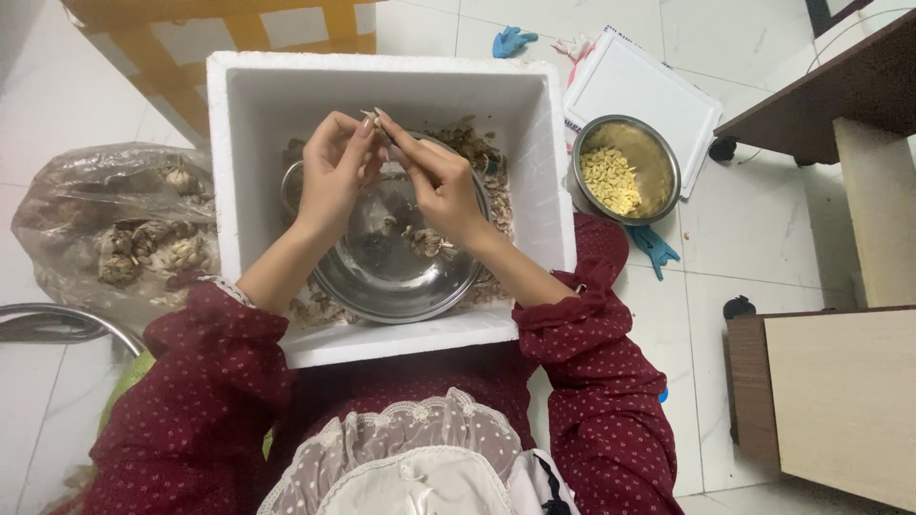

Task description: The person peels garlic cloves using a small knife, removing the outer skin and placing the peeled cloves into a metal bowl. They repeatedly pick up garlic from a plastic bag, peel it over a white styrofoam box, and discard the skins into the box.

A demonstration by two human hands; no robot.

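My left hand (336, 170) and my right hand (434, 181) meet over a white foam box (382, 81), and the fingertips of both pinch one small garlic clove (370, 118). Under them, inside the box, a steel bowl (382, 277) holds a few unpeeled cloves (425, 240). Dry papery garlic skins (482, 153) lie in the box around the bowl. Both sleeves are dark red with white dots.
A smaller steel bowl of peeled yellow cloves (611, 176) stands on the floor right of the box, beside a white board (644, 86). A clear plastic bag of garlic bulbs (124, 238) lies at the left. Wooden furniture (830, 391) stands at the right, and blue gloves (510, 40) lie on the tiles.
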